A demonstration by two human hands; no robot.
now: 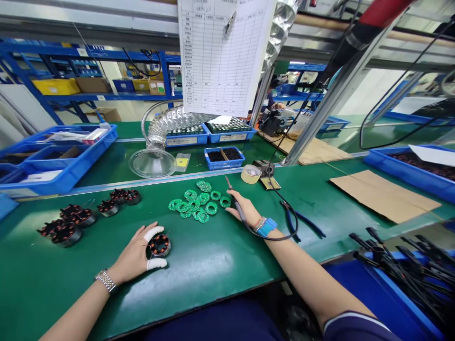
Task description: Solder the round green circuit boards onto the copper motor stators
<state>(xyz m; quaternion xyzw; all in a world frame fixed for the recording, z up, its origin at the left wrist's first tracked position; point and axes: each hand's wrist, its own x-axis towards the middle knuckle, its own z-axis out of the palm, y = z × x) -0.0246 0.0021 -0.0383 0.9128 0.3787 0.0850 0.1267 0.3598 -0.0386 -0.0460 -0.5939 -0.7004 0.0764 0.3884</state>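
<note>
On the green bench my left hand [137, 251], with white covers on thumb and forefinger, is closed around a round motor stator [159, 245] with copper windings. My right hand [245, 210] holds a soldering iron [239, 206], its tip pointing away from me and its dark cable looping over the wrist. The thumb and fingertips of that hand are close to a loose group of ring-shaped green circuit boards [194, 205]. Several more stators [78, 215] stand in a cluster to the left.
Blue-handled pliers [305, 222], a tape roll [250, 174] and a soldering stand [265, 168] are at right. A fume duct hood [152, 163] and a small blue bin [223, 157] stand behind. Cardboard [386, 194] lies right; a paper form [225, 57] hangs above.
</note>
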